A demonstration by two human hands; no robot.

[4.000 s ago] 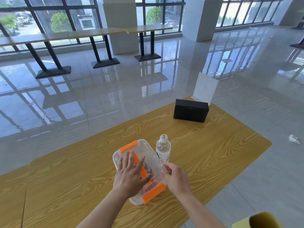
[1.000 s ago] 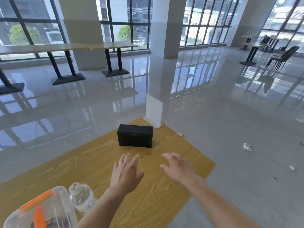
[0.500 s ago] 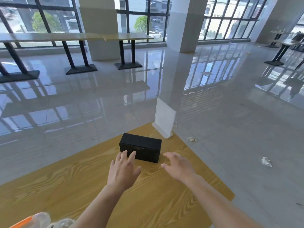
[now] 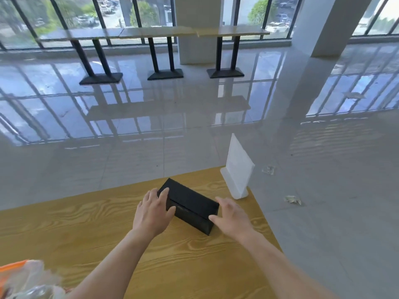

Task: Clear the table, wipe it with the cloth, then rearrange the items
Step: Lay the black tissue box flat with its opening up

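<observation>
Head view: the black box (image 4: 190, 207) lies near the far right corner of the wooden table (image 4: 86, 229), its long axis running from far-left to near-right. The left hand (image 4: 152, 212), fingers spread, rests on its far-left end. The right hand (image 4: 232, 216), also open, touches the near-right end. Both forearms reach forward. A white sign holder (image 4: 237, 169) stands upright just beyond.
</observation>
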